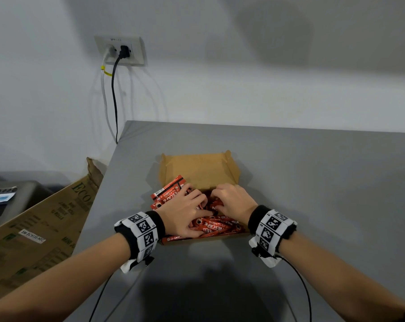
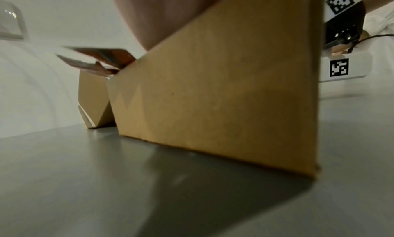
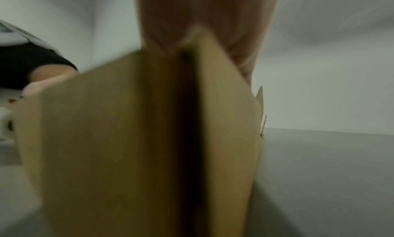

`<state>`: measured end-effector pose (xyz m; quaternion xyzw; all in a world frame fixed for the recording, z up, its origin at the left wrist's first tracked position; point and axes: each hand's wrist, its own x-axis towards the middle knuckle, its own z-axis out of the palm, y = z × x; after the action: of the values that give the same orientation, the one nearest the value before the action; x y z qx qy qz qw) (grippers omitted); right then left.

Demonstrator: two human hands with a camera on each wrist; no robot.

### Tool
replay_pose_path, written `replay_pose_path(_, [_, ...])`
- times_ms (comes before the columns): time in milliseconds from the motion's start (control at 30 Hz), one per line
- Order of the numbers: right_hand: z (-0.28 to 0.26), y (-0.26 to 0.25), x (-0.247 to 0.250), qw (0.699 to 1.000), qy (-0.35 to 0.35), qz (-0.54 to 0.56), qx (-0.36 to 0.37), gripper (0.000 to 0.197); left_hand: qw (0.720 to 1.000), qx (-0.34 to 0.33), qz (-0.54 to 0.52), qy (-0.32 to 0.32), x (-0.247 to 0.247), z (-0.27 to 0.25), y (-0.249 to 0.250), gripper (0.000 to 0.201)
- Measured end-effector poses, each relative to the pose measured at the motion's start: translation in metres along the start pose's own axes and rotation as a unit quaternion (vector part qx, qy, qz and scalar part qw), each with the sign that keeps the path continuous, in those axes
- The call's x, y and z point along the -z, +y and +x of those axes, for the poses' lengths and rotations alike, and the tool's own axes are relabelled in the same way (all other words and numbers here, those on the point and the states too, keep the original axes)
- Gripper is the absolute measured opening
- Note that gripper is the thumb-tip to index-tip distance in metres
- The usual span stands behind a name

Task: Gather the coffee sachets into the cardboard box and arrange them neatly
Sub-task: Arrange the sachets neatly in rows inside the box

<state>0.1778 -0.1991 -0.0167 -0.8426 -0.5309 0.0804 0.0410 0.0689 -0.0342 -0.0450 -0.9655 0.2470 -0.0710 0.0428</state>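
Note:
An open cardboard box [image 1: 198,169] lies on the grey table [image 1: 313,182] with its lid folded back. Red coffee sachets [image 1: 216,225] fill its near half, and some stick out over the left wall [image 1: 167,194]. Both hands are inside the box. My left hand [image 1: 196,205] lies spread over the pile, fingers on top and thumb curled in at the near side, holding a bundle. My right hand [image 1: 216,202] has its fingers curled down, pinching sachets in the middle. The left wrist view shows the box's outer wall [image 2: 213,97] with sachets [image 2: 100,58] jutting over it. In the right wrist view a blurred box corner [image 3: 127,139] hides the fingers.
A large printed carton [image 1: 34,228] leans against the table's left edge. On the wall behind, an outlet [image 1: 120,52] has two cables hanging down. A dark object [image 1: 10,198] sits low at far left. Wrist cables trail toward me.

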Motion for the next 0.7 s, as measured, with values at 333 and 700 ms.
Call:
replay_pose_path(333, [-0.006, -0.002, -0.011, 0.998, 0.049, 0.026, -0.031, 0.025, 0.981, 0.104, -0.153, 0.059, 0.001, -0.004, 0.003, 0.042])
replay_pose_path(700, [-0.009, 0.000, -0.016, 0.995, 0.073, 0.053, -0.043, 0.022, 0.983, 0.124, -0.094, 0.097, -0.005, 0.000, 0.009, 0.042])
